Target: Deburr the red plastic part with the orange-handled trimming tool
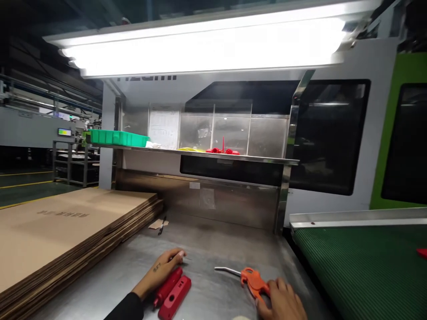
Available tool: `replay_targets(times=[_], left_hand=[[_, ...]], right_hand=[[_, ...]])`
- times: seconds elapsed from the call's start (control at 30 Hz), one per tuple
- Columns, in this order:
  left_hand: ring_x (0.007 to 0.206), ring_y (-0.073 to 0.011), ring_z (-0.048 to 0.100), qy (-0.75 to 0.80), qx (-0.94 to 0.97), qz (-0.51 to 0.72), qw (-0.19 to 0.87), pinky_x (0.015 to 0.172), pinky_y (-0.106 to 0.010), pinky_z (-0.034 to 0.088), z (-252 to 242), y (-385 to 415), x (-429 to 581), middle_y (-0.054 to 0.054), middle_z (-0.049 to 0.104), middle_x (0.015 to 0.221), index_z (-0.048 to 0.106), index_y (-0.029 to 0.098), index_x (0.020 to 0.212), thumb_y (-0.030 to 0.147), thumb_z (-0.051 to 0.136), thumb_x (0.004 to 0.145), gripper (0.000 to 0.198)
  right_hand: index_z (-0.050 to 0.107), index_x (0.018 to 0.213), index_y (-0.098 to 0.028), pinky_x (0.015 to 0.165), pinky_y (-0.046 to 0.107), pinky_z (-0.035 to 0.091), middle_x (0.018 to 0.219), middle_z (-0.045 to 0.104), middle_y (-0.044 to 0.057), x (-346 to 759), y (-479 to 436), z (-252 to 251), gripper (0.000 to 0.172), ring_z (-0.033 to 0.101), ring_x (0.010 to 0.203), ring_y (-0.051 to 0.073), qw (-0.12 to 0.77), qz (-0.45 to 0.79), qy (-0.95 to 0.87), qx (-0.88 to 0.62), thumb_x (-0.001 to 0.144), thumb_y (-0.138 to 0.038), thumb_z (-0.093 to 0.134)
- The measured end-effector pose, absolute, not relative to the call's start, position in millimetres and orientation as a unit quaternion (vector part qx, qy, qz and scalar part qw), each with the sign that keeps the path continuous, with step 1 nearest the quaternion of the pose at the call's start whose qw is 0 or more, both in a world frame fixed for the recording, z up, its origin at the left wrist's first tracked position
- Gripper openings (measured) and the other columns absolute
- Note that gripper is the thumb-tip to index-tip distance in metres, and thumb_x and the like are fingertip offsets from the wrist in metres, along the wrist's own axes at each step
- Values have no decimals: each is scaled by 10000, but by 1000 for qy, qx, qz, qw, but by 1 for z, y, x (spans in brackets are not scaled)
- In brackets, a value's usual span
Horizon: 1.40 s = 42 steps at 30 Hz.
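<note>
My left hand (168, 262) is over the metal table, its fingers curled in with the tips together. Whatever is between them, if anything, is too small to make out. Just below that hand lie two red plastic parts, a rounded one (169, 286) and a flatter one (175, 297) with a dark round hole, side by side. At the lower right my right hand (283, 300) is closed around the handle end of an orange air blow gun (254, 281). Its thin bent metal nozzle (227, 270) points left, toward my left hand.
Stacked flat cardboard (76, 222) fills the left side. A dark pen-like tool (162, 226) and a cardboard scrap (156, 224) lie behind. A shelf carries a green bin (118, 138) and red parts (223, 151). Right of the table runs a green conveyor belt (367, 258).
</note>
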<state>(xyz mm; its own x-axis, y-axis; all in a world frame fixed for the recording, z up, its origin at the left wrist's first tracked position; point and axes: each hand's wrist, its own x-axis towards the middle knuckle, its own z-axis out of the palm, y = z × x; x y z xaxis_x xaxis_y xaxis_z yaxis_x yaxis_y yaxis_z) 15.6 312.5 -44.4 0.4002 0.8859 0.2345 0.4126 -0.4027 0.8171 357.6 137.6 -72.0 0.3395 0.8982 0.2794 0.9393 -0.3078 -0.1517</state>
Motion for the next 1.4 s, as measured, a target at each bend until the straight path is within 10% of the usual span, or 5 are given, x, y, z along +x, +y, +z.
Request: replay_targets(times=[0.3, 0.67, 1.4], left_hand=[[939, -199, 654, 439, 774, 346, 298, 915, -405, 491, -45, 301, 18, -52, 707, 953, 677, 159, 983, 400, 451, 984, 331], [1159, -242, 576, 609, 688, 370, 137, 1038, -505, 433, -49, 318, -6, -70, 662, 1133, 648, 159, 1071, 305, 575, 945, 206], [1212, -272, 534, 668, 681, 270, 129, 1042, -541, 415, -44, 315, -1, -82, 624, 1215, 626, 181, 1156, 363, 574, 939, 288]], right_hand=[[487, 1049, -195, 851, 436, 426, 1047, 671, 88, 367, 126, -46, 198, 643, 982, 294, 146, -25, -546, -824, 980, -379, 464], [275, 1404, -156, 726, 378, 381, 942, 496, 35, 371, 127, -70, 638, 556, 837, 235, 150, -330, -595, -718, 928, -328, 663], [421, 1349, -139, 717, 369, 394, 866, 543, 32, 339, 105, -33, 500, 589, 787, 248, 55, -260, -579, -771, 936, -332, 629]])
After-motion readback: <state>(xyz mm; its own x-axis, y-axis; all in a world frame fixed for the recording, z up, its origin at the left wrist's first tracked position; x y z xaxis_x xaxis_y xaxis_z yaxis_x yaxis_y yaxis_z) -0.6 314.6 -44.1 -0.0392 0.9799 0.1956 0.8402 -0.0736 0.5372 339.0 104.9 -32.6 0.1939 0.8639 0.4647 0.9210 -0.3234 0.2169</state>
